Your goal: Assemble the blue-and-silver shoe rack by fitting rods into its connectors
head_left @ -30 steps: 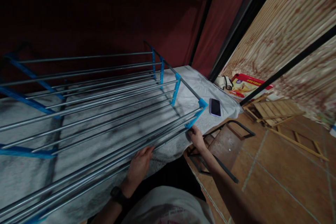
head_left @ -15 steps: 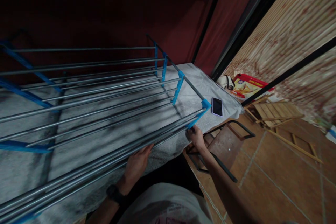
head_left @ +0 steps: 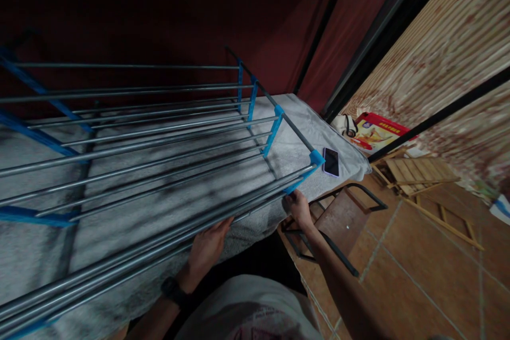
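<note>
A rack of grey metal rods (head_left: 159, 138) with blue plastic brackets lies on its side over a grey towel-covered surface (head_left: 290, 143). My left hand (head_left: 207, 247), with a black watch on its wrist, is closed round the nearest rods from below. My right hand (head_left: 297, 207) grips the rack's near right corner, just under the blue corner bracket (head_left: 306, 170). A dark phone (head_left: 331, 162) lies on the towel just right of that corner.
A black metal frame (head_left: 342, 207) stands on the tiled floor below the surface's right end. A red printed box (head_left: 374, 132) and wooden slatted pieces (head_left: 418, 172) lie further right by a wood-patterned wall. Dark red curtains hang behind.
The view has drifted slightly, so the rack and phone sit a little further right. Both hands keep the same grip on the rack.
</note>
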The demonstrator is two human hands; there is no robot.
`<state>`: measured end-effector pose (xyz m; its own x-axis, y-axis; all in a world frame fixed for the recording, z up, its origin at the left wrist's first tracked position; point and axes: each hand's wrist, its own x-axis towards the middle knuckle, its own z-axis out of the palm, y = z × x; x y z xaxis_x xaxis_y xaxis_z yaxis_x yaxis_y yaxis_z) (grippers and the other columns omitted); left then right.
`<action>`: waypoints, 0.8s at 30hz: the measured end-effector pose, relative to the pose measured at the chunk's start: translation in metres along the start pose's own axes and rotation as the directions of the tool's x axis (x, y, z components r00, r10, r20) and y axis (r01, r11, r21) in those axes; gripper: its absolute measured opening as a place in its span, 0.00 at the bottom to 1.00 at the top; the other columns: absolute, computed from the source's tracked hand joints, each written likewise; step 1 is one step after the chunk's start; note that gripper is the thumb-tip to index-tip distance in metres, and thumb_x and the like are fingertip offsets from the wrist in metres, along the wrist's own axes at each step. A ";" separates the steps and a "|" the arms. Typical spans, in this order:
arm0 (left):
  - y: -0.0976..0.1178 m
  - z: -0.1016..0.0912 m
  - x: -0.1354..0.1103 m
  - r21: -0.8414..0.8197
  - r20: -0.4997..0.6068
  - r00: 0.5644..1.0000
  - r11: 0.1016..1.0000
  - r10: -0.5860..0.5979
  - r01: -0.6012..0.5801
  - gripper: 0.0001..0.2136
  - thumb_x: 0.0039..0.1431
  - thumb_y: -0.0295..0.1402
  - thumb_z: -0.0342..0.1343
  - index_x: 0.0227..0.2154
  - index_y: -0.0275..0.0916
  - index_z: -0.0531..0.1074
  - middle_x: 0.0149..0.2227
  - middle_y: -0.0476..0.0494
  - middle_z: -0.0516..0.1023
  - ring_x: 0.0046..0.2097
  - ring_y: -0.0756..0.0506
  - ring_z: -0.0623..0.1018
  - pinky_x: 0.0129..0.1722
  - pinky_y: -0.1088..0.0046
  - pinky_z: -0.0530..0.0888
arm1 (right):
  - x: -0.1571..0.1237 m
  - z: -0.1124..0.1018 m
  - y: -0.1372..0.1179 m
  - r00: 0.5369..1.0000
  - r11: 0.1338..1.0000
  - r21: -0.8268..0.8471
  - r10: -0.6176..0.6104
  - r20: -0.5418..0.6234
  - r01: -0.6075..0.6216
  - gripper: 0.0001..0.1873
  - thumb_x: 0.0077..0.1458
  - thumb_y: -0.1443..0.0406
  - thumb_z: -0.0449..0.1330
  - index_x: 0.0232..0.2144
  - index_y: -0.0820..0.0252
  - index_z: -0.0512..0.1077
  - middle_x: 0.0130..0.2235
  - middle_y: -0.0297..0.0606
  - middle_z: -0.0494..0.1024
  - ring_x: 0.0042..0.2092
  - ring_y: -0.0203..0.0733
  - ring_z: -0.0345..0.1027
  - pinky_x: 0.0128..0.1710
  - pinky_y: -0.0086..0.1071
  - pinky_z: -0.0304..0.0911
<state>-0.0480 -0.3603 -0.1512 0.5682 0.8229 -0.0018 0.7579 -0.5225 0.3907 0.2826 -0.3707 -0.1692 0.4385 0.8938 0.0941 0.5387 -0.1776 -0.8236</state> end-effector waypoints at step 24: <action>0.008 -0.016 -0.002 -0.017 0.095 0.995 0.999 -0.040 0.041 0.20 0.70 0.31 0.41 0.61 0.45 0.67 0.59 0.43 0.75 0.56 0.44 0.78 0.55 0.66 0.74 | -0.011 0.004 -0.013 0.999 0.997 -0.051 -0.049 -0.001 0.049 0.15 0.49 0.61 0.52 0.37 0.58 0.72 0.36 0.41 0.78 0.38 0.45 0.70 0.43 0.39 0.67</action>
<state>-0.0480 -0.3625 -0.1334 0.5655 0.8181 -0.1043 0.7752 -0.4841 0.4059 0.2680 -0.3771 -0.1620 0.4121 0.9011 0.1351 0.5955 -0.1541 -0.7885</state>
